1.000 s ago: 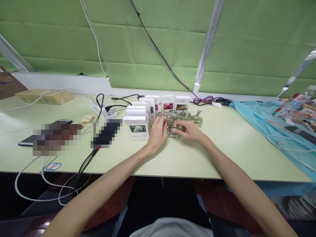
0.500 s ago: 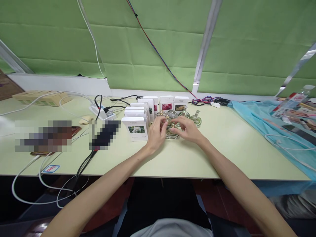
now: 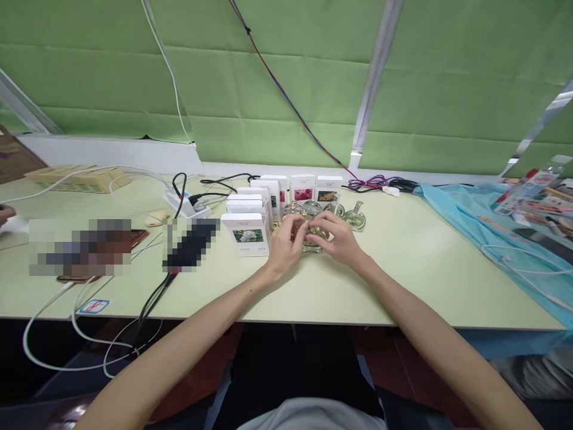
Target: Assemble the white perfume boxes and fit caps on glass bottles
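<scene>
Both hands meet over a cluster of small round glass bottles on the table. My left hand (image 3: 286,242) is closed in a pinch, its fingertips by the gold-coloured necks; what lies between them is hidden. My right hand (image 3: 340,240) curves in from the other side, thumb and fingers drawn together at the front glass bottle (image 3: 314,246); I cannot make out what they pinch. A clear glass bottle (image 3: 355,220) with a bare neck stands right of my right hand. Left of my left hand is a white box (image 3: 245,235) with a flower picture, several similar boxes behind it.
A power strip (image 3: 185,203) with plugs and cables lies to the left, near blurred phones on charging cords. A yellow carton (image 3: 78,179) sits farther back. At right, blue plastic sheeting (image 3: 452,206) carries a bottle and loose items. Another person's hand (image 3: 4,214) shows at the left edge.
My right hand's fingers have drawn slightly closer to my left hand. Another person's hand has come into view at the far left. The boxes and bottles have not visibly moved.
</scene>
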`<action>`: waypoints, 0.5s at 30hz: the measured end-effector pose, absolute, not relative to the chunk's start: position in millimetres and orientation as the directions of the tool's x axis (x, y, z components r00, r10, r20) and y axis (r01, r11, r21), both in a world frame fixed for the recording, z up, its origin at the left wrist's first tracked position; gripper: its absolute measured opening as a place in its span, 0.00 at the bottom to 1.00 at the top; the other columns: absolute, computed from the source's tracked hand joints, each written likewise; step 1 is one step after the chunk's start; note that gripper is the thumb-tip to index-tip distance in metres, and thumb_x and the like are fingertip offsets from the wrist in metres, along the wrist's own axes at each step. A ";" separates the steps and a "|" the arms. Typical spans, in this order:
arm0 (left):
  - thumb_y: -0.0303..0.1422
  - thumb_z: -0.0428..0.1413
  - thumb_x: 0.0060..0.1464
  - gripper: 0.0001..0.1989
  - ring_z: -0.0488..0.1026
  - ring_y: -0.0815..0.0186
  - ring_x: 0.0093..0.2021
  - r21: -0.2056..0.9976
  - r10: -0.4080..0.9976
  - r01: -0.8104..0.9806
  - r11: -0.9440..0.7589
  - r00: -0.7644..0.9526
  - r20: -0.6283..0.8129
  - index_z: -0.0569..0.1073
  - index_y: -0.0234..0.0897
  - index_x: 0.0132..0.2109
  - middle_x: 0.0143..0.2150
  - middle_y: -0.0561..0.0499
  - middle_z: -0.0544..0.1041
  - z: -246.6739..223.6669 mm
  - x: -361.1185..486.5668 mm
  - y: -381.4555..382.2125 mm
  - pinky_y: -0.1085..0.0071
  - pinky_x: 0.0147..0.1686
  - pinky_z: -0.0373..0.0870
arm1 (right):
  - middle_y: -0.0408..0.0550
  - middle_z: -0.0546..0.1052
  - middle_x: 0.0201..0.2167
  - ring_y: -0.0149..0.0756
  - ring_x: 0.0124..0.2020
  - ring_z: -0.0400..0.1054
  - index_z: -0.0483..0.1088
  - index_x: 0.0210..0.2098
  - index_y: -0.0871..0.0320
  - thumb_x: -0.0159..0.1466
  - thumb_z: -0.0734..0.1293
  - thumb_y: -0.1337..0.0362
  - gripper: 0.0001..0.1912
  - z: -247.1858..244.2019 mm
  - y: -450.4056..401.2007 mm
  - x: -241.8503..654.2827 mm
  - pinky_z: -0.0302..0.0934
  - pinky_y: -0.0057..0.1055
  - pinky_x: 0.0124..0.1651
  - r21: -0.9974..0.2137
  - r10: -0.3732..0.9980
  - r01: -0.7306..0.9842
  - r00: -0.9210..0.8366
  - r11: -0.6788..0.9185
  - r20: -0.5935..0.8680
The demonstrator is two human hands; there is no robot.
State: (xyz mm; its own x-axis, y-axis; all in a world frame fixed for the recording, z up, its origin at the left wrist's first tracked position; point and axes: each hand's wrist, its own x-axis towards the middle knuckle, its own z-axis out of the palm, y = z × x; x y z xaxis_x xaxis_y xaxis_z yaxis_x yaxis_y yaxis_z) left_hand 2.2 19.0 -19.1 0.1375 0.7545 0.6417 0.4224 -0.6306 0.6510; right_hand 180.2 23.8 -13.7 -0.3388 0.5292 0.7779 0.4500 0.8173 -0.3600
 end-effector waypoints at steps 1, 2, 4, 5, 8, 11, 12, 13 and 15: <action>0.47 0.49 0.70 0.15 0.75 0.65 0.34 0.651 0.754 0.420 -0.633 0.143 0.641 0.69 0.41 0.46 0.41 0.48 0.78 -19.0 2.4 18.5 0.68 0.37 0.73 | 0.52 0.76 0.38 0.39 0.36 0.71 0.76 0.44 0.55 0.70 0.68 0.60 0.07 -14.3 24.0 180.1 0.68 0.36 0.38 -0.354 0.521 0.447 -0.337 0.821 0.784; 0.47 0.49 0.70 0.15 0.75 0.65 0.34 0.650 0.753 0.417 -0.635 0.147 0.641 0.69 0.40 0.46 0.41 0.48 0.78 -19.0 2.5 18.2 0.68 0.37 0.73 | 0.52 0.76 0.38 0.39 0.36 0.71 0.76 0.43 0.55 0.70 0.68 0.60 0.06 -14.8 24.2 180.0 0.69 0.36 0.38 -0.347 0.513 0.445 -0.336 0.826 0.790; 0.47 0.48 0.70 0.15 0.75 0.66 0.34 0.650 0.751 0.411 -0.639 0.150 0.643 0.69 0.40 0.46 0.40 0.48 0.78 -19.1 2.7 18.1 0.68 0.36 0.73 | 0.52 0.76 0.37 0.39 0.36 0.71 0.75 0.43 0.55 0.70 0.68 0.61 0.06 -15.7 24.4 179.6 0.69 0.37 0.38 -0.337 0.503 0.445 -0.337 0.830 0.796; 0.47 0.48 0.70 0.16 0.75 0.66 0.34 0.652 0.752 0.411 -0.638 0.150 0.641 0.69 0.40 0.46 0.40 0.48 0.78 -19.1 2.7 18.2 0.69 0.36 0.73 | 0.52 0.76 0.37 0.39 0.36 0.71 0.75 0.43 0.55 0.70 0.67 0.62 0.06 -16.1 24.4 179.3 0.69 0.37 0.38 -0.335 0.504 0.448 -0.338 0.829 0.795; 0.49 0.47 0.70 0.17 0.74 0.65 0.34 0.663 0.768 0.423 -0.618 0.145 0.623 0.69 0.41 0.46 0.39 0.47 0.77 -18.9 2.7 18.6 0.68 0.36 0.73 | 0.52 0.76 0.39 0.40 0.36 0.72 0.75 0.43 0.54 0.70 0.67 0.62 0.06 -17.5 24.5 178.0 0.70 0.37 0.39 -0.339 0.521 0.468 -0.344 0.816 0.781; 0.49 0.47 0.70 0.17 0.74 0.65 0.33 0.665 0.771 0.426 -0.613 0.142 0.621 0.68 0.41 0.45 0.38 0.48 0.77 -18.3 2.6 18.8 0.68 0.35 0.72 | 0.53 0.76 0.39 0.40 0.37 0.72 0.75 0.44 0.55 0.71 0.66 0.63 0.06 -18.4 24.0 176.9 0.70 0.37 0.39 -0.330 0.516 0.473 -0.345 0.817 0.784; 0.48 0.48 0.70 0.16 0.73 0.65 0.32 0.661 0.766 0.424 -0.620 0.141 0.628 0.69 0.41 0.45 0.38 0.49 0.76 -18.2 2.5 19.0 0.68 0.35 0.72 | 0.53 0.76 0.39 0.40 0.37 0.72 0.75 0.44 0.55 0.71 0.66 0.63 0.06 -18.5 23.6 176.5 0.70 0.37 0.39 -0.325 0.512 0.471 -0.347 0.820 0.786; 0.47 0.48 0.70 0.15 0.73 0.66 0.31 0.655 0.759 0.422 -0.626 0.139 0.636 0.69 0.41 0.45 0.37 0.49 0.76 -18.3 2.4 19.2 0.68 0.34 0.71 | 0.53 0.76 0.39 0.39 0.37 0.72 0.75 0.44 0.55 0.71 0.65 0.63 0.06 -18.4 23.2 176.1 0.70 0.37 0.39 -0.324 0.510 0.470 -0.350 0.821 0.786; 0.44 0.48 0.70 0.13 0.72 0.67 0.30 0.646 0.749 0.419 -0.638 0.141 0.647 0.69 0.41 0.44 0.36 0.50 0.76 -18.9 2.2 20.0 0.69 0.34 0.71 | 0.53 0.76 0.39 0.39 0.36 0.72 0.75 0.44 0.55 0.71 0.65 0.63 0.07 -18.1 22.3 175.3 0.70 0.37 0.39 -0.328 0.517 0.473 -0.355 0.818 0.779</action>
State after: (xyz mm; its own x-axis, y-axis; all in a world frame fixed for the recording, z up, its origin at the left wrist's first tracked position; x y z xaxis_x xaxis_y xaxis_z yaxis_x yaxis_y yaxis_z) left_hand 2.2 20.0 -18.9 0.1412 0.7489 0.6474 0.4192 -0.6377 0.6463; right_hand 175.3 22.3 -18.1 -0.3553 0.5174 0.7785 0.4728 0.8179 -0.3279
